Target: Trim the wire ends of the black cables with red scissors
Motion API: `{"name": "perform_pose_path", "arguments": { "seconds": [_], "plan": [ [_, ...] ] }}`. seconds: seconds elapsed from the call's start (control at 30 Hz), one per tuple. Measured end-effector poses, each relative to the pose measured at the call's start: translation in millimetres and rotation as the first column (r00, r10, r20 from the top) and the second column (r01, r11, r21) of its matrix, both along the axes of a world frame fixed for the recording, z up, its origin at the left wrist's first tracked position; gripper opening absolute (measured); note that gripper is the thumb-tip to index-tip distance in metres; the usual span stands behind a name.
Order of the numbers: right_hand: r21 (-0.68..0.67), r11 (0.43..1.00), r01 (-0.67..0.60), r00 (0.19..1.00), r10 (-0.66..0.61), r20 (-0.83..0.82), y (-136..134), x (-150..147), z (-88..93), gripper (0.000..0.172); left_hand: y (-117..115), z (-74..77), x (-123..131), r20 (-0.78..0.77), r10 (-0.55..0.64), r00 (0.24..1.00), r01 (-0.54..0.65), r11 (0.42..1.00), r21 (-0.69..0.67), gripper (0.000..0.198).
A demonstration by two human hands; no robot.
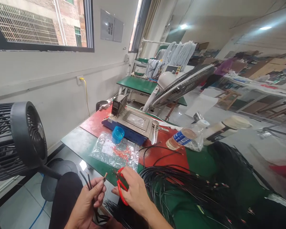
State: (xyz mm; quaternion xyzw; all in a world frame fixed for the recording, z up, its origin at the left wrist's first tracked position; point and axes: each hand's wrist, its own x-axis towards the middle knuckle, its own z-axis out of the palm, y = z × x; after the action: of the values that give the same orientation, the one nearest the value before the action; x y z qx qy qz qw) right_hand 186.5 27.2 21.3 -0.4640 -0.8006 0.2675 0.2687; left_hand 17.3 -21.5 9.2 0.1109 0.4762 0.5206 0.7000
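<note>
My left hand (89,200) pinched a thin cable (88,182) and my right hand (131,190) gripped red scissors (120,186), so a careless cut could have nicked my near fingers.

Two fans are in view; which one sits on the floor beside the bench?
The black fan at far left, on a round floor base. The other fan, white-bodied, tilts up beyond the blue machine.

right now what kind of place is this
Probably a small cable or wire-harness workshop. The left hand pinches a black wire, the right hand holds red scissors, and a big bundle of black cables covers the green bench.
</note>
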Motion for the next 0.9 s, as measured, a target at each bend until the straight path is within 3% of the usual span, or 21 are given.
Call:
{"name": "perform_pose_path", "arguments": {
  "seconds": [0.1,0.27,0.4,0.47,0.67,0.8,0.9],
  "plan": [
    [0.192,0.98,-0.055,0.992,0.032,0.12,-7.6,5.9,-3.1,0.023,0.5,1.1,-1.0,0.025,-0.011,1.0,0.011,1.0,0.02,0.024],
    [0.367,0.928,-0.063,0.979,-0.015,0.205,-9.8,6.3,-12.0,0.014,-1.4,3.5,1.8,0.014,-0.044,0.999,0.043,0.998,0.039,0.025],
    [0.494,0.868,-0.042,0.976,-0.069,0.204,-10.3,5.2,-19.4,0.026,-2.4,2.1,3.0,-0.005,-0.039,0.999,0.039,0.999,0.036,0.024],
    [0.439,0.897,-0.043,0.982,-0.042,0.182,-13.0,4.6,-22.6,0.028,-2.0,0.5,3.3,-0.016,-0.02,1.0,0.021,0.999,0.033,0.025],
    [0.101,0.994,-0.052,0.993,0.041,0.107,-19.9,4.7,-24.2,0.035,2.2,0.9,5.5,-0.033,0.003,0.999,-0.003,1.0,0.021,0.029],
    [-0.159,0.987,-0.021,0.999,0.027,0.036,-16.6,7.2,-8.9,0.037,5.2,6.4,7.4,-0.057,0.012,0.998,-0.012,1.0,0.012,0.031],
    [-0.234,0.972,-0.034,0.998,0.046,0.048,-15.4,9.5,4.4,0.034,6.1,11.1,9.3,-0.107,0.026,0.994,-0.026,1.0,0.002,0.034]
  ]
}}
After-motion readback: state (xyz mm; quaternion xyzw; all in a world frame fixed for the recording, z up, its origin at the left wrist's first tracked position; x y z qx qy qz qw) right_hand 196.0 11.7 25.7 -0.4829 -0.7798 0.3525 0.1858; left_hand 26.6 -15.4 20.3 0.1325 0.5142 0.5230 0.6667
